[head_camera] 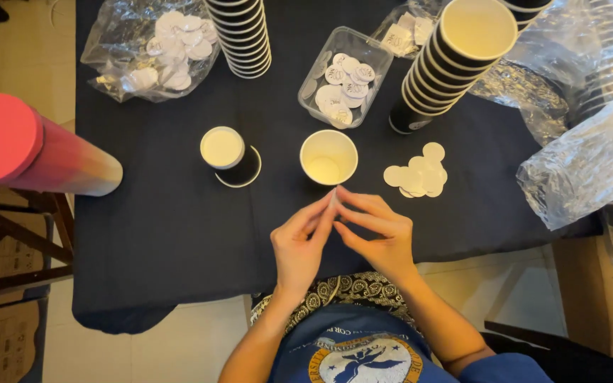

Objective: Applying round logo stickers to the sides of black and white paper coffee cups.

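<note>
Pinching: left hand (299, 245) and right hand (381, 237) nip a small thin white paper disc (333, 198) between fingertips.
Location: just before the open white-lined paper cup (328, 157).
Handling: likely light, flimsy, creasable; best held by edges.

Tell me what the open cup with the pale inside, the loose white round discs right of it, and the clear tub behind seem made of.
Open cup with pale inside: likely paper, matte cream lining, thin rolled rim. Loose white round discs: thin flat card or paper, matte, overlapping without bending; could be stickers. Clear rectangular tub: transparent plastic, glossy, its contents showing through its walls.
</note>
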